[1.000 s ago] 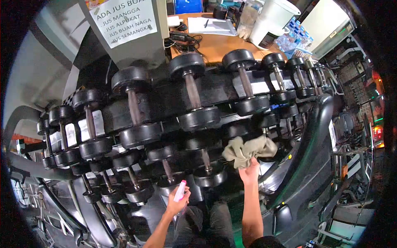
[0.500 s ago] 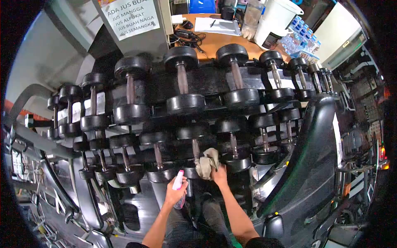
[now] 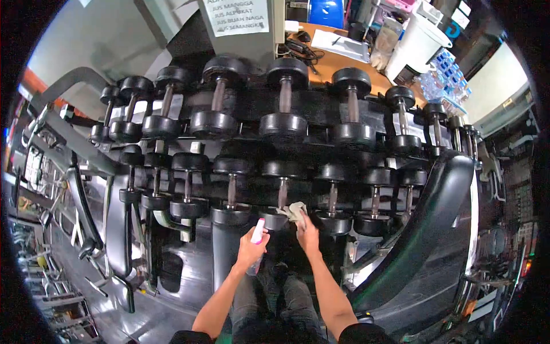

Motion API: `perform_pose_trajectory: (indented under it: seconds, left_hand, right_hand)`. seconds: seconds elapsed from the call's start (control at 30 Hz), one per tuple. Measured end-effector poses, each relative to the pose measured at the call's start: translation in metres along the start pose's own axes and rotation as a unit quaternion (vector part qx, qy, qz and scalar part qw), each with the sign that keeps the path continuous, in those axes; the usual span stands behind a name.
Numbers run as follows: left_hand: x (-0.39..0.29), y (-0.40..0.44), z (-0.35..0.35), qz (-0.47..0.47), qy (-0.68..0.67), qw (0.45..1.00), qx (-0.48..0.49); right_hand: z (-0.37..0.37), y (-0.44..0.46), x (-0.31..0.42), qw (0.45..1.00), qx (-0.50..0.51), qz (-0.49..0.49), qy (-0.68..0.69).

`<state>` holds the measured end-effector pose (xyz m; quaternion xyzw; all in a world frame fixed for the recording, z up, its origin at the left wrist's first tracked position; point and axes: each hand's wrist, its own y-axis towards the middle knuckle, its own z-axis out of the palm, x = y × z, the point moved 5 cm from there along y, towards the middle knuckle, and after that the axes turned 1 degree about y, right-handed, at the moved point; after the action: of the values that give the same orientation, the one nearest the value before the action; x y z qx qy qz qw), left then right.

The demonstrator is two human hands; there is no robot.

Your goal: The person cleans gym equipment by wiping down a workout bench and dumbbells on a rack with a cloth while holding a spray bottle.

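Note:
My left hand (image 3: 251,250) is closed around a spray bottle (image 3: 258,230) with a white and pink top, held in front of the lower dumbbell row. My right hand (image 3: 308,237) grips a crumpled light cloth (image 3: 296,212). That cloth lies against the near end of a black dumbbell (image 3: 283,192) in the lower row, at the right side of its head. My right fingers are partly hidden by the cloth. A neighbouring dumbbell (image 3: 231,192) rests to the left, and another dumbbell (image 3: 333,195) to the right.
Above runs an upper row of black dumbbells (image 3: 285,94). Behind it stands an orange-brown desk (image 3: 321,71) with papers, cables, a white bucket (image 3: 417,46) and water bottles (image 3: 447,77). A padded black bench (image 3: 421,229) slants at right; gym machine frames (image 3: 74,189) stand at left.
The view has shifted, so the rack sits differently in frame. My right hand with the cloth has moved from the handle's near end onto the right of the dumbbell's near head. The bottle stays in my left hand.

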<state>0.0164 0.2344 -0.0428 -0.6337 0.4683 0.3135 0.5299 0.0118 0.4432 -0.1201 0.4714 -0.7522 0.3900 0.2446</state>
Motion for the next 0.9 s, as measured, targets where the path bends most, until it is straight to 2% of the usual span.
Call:
perform_pose_trajectory:
  seconds: [0.07, 0.1, 0.13, 0.2, 0.27, 0.33, 0.4, 0.47, 0.53, 0.6, 0.63, 0.7, 0.8, 0.87, 0.9]
  left_hand:
    - [-0.003, -0.004, 0.001, -0.003, 0.009, 1.0, 0.004]
    - [-0.003, -0.005, 0.003, -0.016, 0.002, 1.0, 0.012]
    - [-0.003, -0.005, 0.006, -0.028, -0.005, 0.999, 0.02]
    - [-0.004, -0.005, 0.011, -0.025, -0.001, 1.0, 0.016]
    - [-0.001, -0.002, 0.013, -0.023, 0.005, 1.0, 0.009]
    - [0.004, 0.002, 0.019, -0.024, 0.007, 1.0, 0.005]
    - [0.001, 0.005, 0.023, -0.024, 0.004, 1.0, -0.004]
    - [0.0, 0.009, 0.028, -0.037, 0.036, 0.999, 0.007]
    - [-0.005, 0.012, 0.03, -0.041, 0.045, 0.998, 0.008]
    - [-0.006, 0.015, 0.033, -0.045, 0.056, 0.997, 0.006]
    - [-0.005, 0.017, 0.034, -0.04, 0.058, 0.998, 0.003]
    - [-0.006, 0.019, 0.036, -0.037, 0.061, 0.997, -0.002]
    - [-0.012, 0.025, 0.038, -0.045, 0.039, 0.998, -0.019]
    - [-0.013, 0.029, 0.039, -0.042, 0.034, 0.998, -0.02]
    - [-0.016, 0.03, 0.04, -0.05, 0.024, 0.998, -0.02]
  right_hand:
    - [-0.022, -0.001, -0.007, 0.996, -0.009, 0.001, 0.086]
    - [-0.02, 0.005, -0.032, 0.99, -0.032, -0.029, 0.138]
    - [-0.03, -0.001, -0.036, 0.979, -0.02, -0.001, 0.202]
    - [-0.05, -0.021, -0.043, 0.961, -0.061, 0.056, 0.263]
    - [-0.062, -0.038, -0.066, 0.961, -0.107, 0.051, 0.25]
    - [-0.077, -0.061, -0.065, 0.956, -0.105, 0.043, 0.269]
    - [-0.091, -0.08, -0.064, 0.948, -0.134, 0.095, 0.272]
    - [-0.088, -0.09, -0.09, 0.943, -0.136, 0.112, 0.282]
    - [-0.092, -0.093, -0.085, 0.938, -0.137, 0.13, 0.292]
    - [-0.092, -0.096, -0.073, 0.891, -0.107, 0.175, 0.405]
    - [-0.09, -0.091, -0.073, 0.892, -0.104, 0.177, 0.404]
    - [-0.094, -0.076, -0.066, 0.919, -0.163, 0.098, 0.346]
    - [-0.085, -0.04, -0.046, 0.937, -0.189, 0.097, 0.275]
    - [-0.058, 0.009, -0.044, 0.95, -0.101, -0.017, 0.296]
    - [-0.052, 0.026, -0.016, 0.965, -0.096, -0.077, 0.233]
